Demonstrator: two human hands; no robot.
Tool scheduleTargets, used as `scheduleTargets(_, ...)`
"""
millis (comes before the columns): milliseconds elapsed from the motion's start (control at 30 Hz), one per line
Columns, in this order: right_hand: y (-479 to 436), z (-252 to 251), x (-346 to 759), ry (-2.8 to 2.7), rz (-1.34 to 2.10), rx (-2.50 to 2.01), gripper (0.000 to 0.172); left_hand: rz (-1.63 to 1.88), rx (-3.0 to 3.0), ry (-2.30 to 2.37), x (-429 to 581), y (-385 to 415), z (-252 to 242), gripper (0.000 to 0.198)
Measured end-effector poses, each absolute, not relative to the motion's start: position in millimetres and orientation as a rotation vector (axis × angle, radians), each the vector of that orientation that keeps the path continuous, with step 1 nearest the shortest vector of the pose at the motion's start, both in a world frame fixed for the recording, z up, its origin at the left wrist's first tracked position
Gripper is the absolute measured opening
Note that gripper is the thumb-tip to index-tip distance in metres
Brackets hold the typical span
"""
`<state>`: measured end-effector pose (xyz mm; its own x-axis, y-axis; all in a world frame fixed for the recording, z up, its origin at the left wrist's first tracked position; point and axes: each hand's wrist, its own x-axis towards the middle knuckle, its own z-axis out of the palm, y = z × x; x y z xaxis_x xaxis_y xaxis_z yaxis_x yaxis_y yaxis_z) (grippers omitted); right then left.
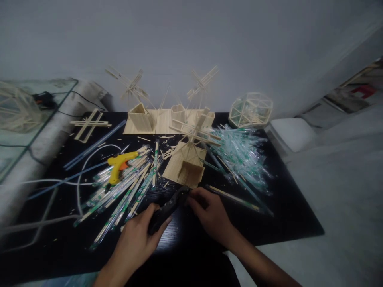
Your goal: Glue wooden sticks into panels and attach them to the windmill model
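Observation:
My left hand (140, 235) is wrapped round the handle of a black hand tool (164, 214) at the table's near edge. At the tool's far end my right hand (209, 209) has its thumb and fingers pinched together; what they hold is too small and dark to make out. Just beyond the hands stands a windmill-like model (191, 159) of thin wooden sticks on a stick base. To the left, a yellow glue gun (119, 164) lies on a pile of wrapped chopsticks (128, 195).
More stick models (142, 119) stand along the wall. Clear and green wrappers (243, 155) are heaped at the right, near a stick polyhedron (251, 109). A white cable (79, 183) loops across the black table (287, 211). A white stool (290, 133) stands beyond the table's right edge.

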<state>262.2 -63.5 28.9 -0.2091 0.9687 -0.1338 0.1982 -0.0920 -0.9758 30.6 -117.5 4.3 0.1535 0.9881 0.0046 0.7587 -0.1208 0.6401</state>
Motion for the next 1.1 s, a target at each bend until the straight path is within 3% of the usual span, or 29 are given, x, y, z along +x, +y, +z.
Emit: scheduleTargets(1100,-62.8,33.2,257.2,-1.408,1.452,-1.282,0.021,0.621,2.228,1.698,36.3,-115.2,13.2,0.039)
